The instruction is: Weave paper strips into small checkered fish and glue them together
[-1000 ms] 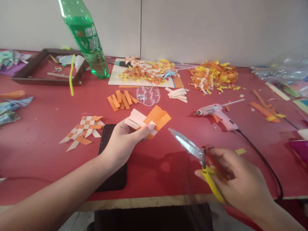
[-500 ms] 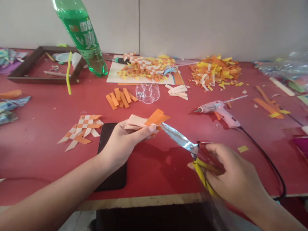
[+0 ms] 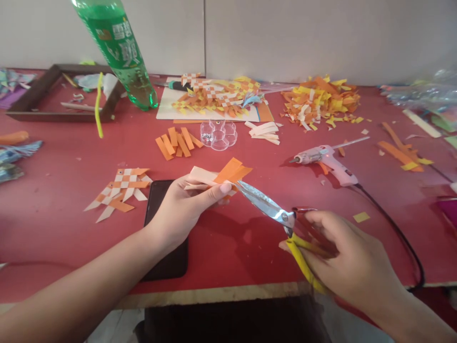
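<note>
Our L hand [image 3: 187,205] hid the lower part of the paper-strip piece [image 3: 231,171], & we couldn't make out where the tips of the scissors [image 3: 264,202] ended against it; the top of the bottle [image 3: 114,52] was cut off & our L arm [image 3: 107,274] covered pt. of the phone [image 3: 174,261]. Orange & pale strips fanned out from the piece, pinched betw. L thumb & fingers above the red table [image 3: 228,257]; our R hand [image 3: 344,252] gripped the scissors.

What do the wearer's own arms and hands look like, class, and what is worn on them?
The left hand and right hand are ungloved, with no ring or bracelet visible. The left forearm is bare to the picture's edge; the short visible part of the right forearm is bare too. No sleeve or watch shows.
</note>
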`<state>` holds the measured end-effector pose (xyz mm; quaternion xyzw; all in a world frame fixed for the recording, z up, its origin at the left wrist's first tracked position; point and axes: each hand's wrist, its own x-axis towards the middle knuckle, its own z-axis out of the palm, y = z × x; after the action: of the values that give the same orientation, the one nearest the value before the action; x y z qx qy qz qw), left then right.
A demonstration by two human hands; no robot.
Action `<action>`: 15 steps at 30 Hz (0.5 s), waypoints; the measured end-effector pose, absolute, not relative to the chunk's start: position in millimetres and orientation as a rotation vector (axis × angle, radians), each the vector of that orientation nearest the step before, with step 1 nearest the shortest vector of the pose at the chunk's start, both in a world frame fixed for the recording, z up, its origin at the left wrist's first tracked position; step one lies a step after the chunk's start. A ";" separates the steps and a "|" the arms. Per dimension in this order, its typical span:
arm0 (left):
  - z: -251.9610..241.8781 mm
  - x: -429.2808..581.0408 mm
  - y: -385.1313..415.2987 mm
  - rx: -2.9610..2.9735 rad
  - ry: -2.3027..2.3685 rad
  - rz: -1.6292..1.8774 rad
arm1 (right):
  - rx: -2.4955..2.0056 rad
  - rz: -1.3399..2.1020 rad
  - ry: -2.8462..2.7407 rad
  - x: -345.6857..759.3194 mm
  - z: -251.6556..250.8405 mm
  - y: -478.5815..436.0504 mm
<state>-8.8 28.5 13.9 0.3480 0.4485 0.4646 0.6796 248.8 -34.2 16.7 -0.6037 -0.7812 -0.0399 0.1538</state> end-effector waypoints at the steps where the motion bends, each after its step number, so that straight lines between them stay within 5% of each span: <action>1: 13.9 -9.1 28.6 0.793 1.012 1.032 | -1.727 -0.122 -2.241 247.9 17.3 -34.1; 15: 16.7 -8.6 26.2 0.846 1.077 1.066 | -1.745 -0.152 -2.266 247.2 24.9 -37.4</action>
<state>-8.6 26.2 16.7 0.3718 0.4734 0.4685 0.6466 247.2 -37.4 24.9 -0.6035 -0.7836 -0.0524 0.1382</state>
